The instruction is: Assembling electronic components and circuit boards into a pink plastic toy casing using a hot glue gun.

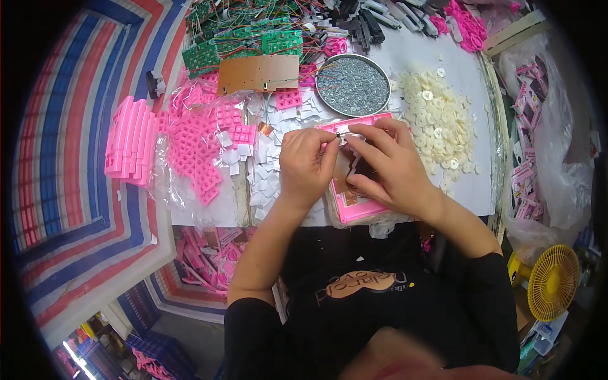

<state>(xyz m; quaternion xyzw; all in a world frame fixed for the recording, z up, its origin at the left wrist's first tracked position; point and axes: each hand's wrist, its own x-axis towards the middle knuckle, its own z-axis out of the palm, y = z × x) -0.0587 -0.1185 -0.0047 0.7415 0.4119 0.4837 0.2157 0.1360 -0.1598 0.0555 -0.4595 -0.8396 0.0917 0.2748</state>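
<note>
At the centre of my view lies the pink case (360, 211), near the bench edge on some clear plastic, and I take all my clock directions from it, with 12 pointing away from the wearer. The left hand (306, 159), coming in from 8, looks pinched on a small part (340, 135), dark and whitish, above the upper half of the case. The right hand (394, 166), from 4, curves over the case, fingertips at that same part, thumb lower and apart; I can't tell whether it grips anything.

I judge this unit to be partway through: the case is open, with a brownish, coppery surface showing inside, while the small part is in the fingers. The hands hide much of the interior, so I can't count what is already fitted.

Plenty of stock is left loose. At 12 stands a tin (353, 114) of small metal pieces (352, 85), probably screws; at 2, a heap of cream discs (437, 117). White squares (266, 183) lie at 9, with pink keypads (193, 149) beyond. Toward 11 I see wired green boards (282, 42), none visibly inside the case. Farther out at 9 to 10 sit stacked pink panels (130, 142).
</note>
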